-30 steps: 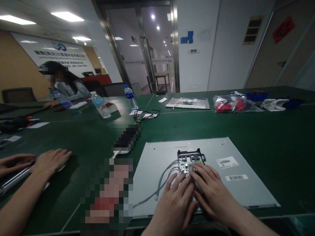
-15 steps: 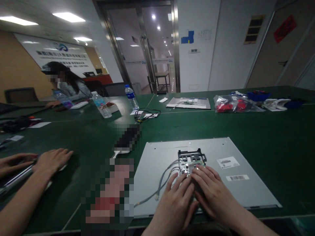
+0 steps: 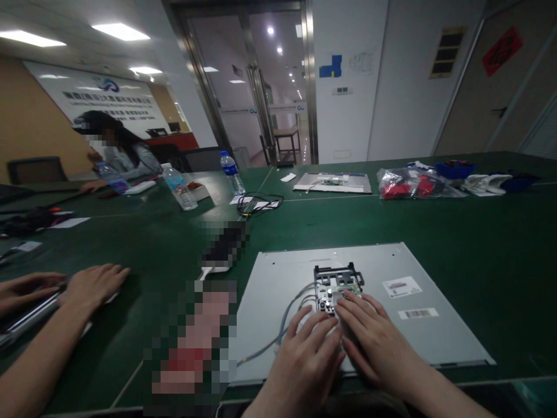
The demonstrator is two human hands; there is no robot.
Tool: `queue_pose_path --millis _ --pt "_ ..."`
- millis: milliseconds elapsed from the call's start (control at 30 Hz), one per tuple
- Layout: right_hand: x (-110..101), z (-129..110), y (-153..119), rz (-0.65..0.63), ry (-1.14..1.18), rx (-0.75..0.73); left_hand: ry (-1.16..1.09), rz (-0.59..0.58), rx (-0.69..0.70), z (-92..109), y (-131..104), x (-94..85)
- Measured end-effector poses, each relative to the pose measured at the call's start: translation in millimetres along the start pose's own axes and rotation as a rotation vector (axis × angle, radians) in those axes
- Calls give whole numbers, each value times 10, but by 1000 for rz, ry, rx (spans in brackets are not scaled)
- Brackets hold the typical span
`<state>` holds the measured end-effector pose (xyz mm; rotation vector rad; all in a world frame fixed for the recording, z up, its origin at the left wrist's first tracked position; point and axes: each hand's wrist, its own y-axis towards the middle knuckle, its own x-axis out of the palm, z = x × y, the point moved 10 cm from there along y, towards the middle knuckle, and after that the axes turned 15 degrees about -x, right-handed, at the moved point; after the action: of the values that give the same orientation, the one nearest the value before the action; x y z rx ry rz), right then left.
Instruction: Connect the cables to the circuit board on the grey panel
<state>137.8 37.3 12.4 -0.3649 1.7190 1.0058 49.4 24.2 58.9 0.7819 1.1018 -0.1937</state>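
Observation:
A flat silvery display panel (image 3: 278,290) lies back side up on the table in front of me. At its middle sits a circuit board (image 3: 328,292) against a black plastic bracket (image 3: 337,270), with grey cables (image 3: 285,319) running off to the left. My right hand (image 3: 369,334) is closed at the board's near right part, its long fingers over the top and thumb below. Beside it, my left hand (image 3: 307,351) is closed with bent fingers at the near edge of the board. Whatever lies between the left fingers is hidden.
A co-worker's hands (image 3: 89,290) rest over a silvery bar at the left. Blurred squares cover a phone-like object (image 3: 224,249). Farther back are a blue-capped bottle (image 3: 232,173), a black cable (image 3: 261,204), another panel (image 3: 333,182) and a plastic bag (image 3: 415,184).
My left hand has slid slightly down toward me, uncovering more of the circuit board. The right hand has shifted only a little. Across the table, a person's hand has risen toward the head.

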Motion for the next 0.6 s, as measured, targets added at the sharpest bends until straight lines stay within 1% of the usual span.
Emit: queue_pose_path --millis 33,100,167,233,300,367,433,600 --pt "-9 6 -2 12 4 9 -2 23 -8 -59 13 -66" --pt "-21 16 -4 29 13 23 15 49 -51 -238 50 -184" --pt "-19 19 -4 30 21 30 45 7 -114 -449 85 -216" --pt "-13 24 -5 27 28 36 91 -93 -183 -632 99 -153" --pt "-12 26 -6 24 34 41 124 -201 -241 -740 84 -51" --pt "-15 26 -6 23 38 43 140 -274 -279 -765 60 34" --pt "-22 24 -6 25 38 43 151 -310 -298 -742 43 89" --pt "-34 26 -1 35 42 37 190 -325 -343 -739 28 137"
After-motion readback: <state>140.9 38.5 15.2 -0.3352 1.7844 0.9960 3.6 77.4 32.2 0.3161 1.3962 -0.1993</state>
